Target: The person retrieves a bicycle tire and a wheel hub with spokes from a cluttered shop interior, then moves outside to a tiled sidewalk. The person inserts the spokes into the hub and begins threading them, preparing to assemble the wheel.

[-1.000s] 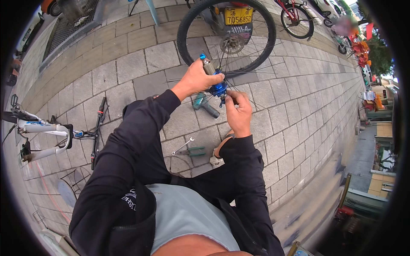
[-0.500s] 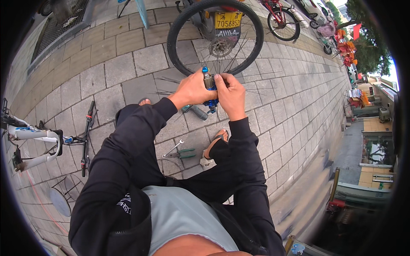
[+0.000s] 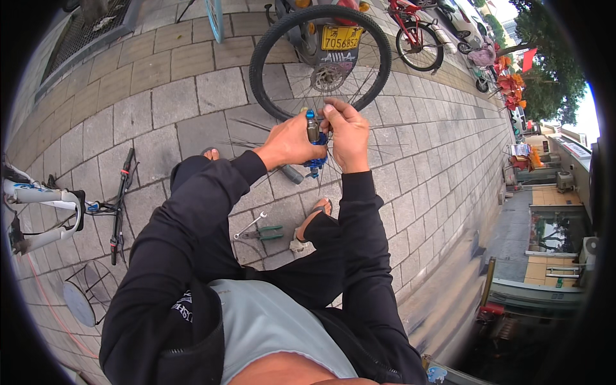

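Note:
My left hand (image 3: 290, 142) is closed round a blue bicycle hub (image 3: 316, 153) with a dark metal sleeve and a bright blue end. Thin loose spokes (image 3: 245, 142) fan out from the hub to both sides. My right hand (image 3: 350, 136) is beside it, thumb and fingertips pinched together at the hub's upper right; what they hold is too small to make out, perhaps a spoke. Just beyond my hands a bicycle wheel (image 3: 256, 74) with a black tyre and a disc rotor (image 3: 329, 77) stands upright. A dark grey cylinder (image 3: 292, 173) shows partly below my left hand.
Between my feet lie a wrench (image 3: 250, 226) and green-handled pliers (image 3: 269, 233) on the paving. A white bicycle frame (image 3: 45, 196), its handlebar (image 3: 120, 205) and a round-topped stool (image 3: 79, 303) are at the left. Behind the wheel stands a scooter (image 3: 340, 48); a red bicycle (image 3: 417, 38) is beyond.
My right hand has shifted slightly up and away from the hub, its fingers lifting off it. My left hand keeps its hold. The whole view has shifted a little.

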The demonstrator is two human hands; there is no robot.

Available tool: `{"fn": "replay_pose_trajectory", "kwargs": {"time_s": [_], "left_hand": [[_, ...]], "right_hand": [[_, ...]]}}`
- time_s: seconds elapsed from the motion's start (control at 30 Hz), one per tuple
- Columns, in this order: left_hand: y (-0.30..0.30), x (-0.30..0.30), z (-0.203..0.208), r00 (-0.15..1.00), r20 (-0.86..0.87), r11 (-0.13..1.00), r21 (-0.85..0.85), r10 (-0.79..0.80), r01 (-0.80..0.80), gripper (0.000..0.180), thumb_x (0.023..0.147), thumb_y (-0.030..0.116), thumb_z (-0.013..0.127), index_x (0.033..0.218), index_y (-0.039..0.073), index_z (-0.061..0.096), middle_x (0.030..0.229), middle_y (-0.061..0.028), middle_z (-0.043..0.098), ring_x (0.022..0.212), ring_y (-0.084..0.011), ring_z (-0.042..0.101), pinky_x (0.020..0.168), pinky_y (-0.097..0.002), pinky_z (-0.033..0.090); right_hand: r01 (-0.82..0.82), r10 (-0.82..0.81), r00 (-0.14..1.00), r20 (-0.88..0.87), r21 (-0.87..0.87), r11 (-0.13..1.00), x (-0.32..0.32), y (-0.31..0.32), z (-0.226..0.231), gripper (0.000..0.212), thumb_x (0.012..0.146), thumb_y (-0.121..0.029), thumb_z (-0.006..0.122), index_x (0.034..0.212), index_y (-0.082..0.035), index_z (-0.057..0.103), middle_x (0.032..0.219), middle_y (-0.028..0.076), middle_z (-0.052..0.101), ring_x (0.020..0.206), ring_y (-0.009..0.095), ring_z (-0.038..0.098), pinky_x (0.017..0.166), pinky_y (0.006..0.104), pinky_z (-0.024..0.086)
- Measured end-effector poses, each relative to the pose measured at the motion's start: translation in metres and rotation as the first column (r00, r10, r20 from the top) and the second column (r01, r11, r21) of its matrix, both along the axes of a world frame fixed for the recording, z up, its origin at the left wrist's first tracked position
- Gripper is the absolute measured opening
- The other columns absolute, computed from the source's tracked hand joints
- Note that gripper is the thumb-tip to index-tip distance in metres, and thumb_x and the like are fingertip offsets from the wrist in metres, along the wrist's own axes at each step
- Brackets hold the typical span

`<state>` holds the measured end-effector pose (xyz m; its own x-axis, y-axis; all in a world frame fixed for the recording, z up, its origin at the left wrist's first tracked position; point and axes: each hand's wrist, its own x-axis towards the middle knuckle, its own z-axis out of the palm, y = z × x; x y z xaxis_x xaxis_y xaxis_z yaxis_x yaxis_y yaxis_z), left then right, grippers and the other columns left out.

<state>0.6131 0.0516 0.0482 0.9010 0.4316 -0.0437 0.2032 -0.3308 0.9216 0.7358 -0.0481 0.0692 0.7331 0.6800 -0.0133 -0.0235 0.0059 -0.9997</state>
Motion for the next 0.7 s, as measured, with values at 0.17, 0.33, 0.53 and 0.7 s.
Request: {"fn": "replay_pose_trajectory", "kwargs": {"time_s": [0.17,0.33,0.53,0.7], "left_hand": [[0.002,0.000,-0.005,1.000,0.000,0.999,-0.039,0.025,-0.025,0.069,0.064,0.038,0.088,0.118,0.005,0.060,0.107,-0.0141,0.073,0.104,-0.0319,0.071,0.090,-0.0400,0.054],[0.000,-0.001,-0.002,0.999,-0.026,1.000,-0.017,0.025,-0.025,0.065,0.065,0.035,0.085,0.116,0.005,0.060,0.108,-0.0155,0.072,0.105,-0.0331,0.070,0.089,-0.0402,0.053],[-0.004,0.001,-0.008,0.999,-0.027,0.999,0.030,0.027,-0.027,0.063,0.065,0.034,0.084,0.114,0.004,0.061,0.108,-0.0166,0.073,0.104,-0.0343,0.070,0.089,-0.0405,0.053],[-0.005,0.002,-0.012,0.999,-0.010,0.999,0.023,0.032,-0.032,0.063,0.064,0.036,0.085,0.114,0.005,0.061,0.108,-0.0162,0.073,0.105,-0.0337,0.070,0.090,-0.0401,0.053]], "right_hand": [[-0.003,0.047,0.965,-0.256,0.167,0.986,-0.009,0.000,0.001,0.030,0.100,-0.002,0.058,0.127,0.011,0.062,0.100,0.013,0.072,0.072,0.010,0.058,0.065,0.0234,0.049],[0.020,0.018,0.948,-0.318,0.117,0.993,-0.007,-0.007,0.000,0.027,0.101,-0.007,0.059,0.122,0.009,0.063,0.092,0.010,0.068,0.071,0.013,0.058,0.064,0.0271,0.049],[0.034,0.007,0.931,-0.364,0.106,0.994,-0.002,-0.010,-0.006,0.029,0.100,-0.009,0.059,0.122,0.009,0.061,0.087,0.009,0.065,0.069,0.013,0.056,0.063,0.0269,0.048],[0.054,0.003,0.934,-0.358,0.149,0.987,-0.006,-0.009,-0.008,0.031,0.098,-0.007,0.058,0.124,0.011,0.059,0.088,0.010,0.065,0.069,0.013,0.056,0.061,0.0271,0.047]]}}
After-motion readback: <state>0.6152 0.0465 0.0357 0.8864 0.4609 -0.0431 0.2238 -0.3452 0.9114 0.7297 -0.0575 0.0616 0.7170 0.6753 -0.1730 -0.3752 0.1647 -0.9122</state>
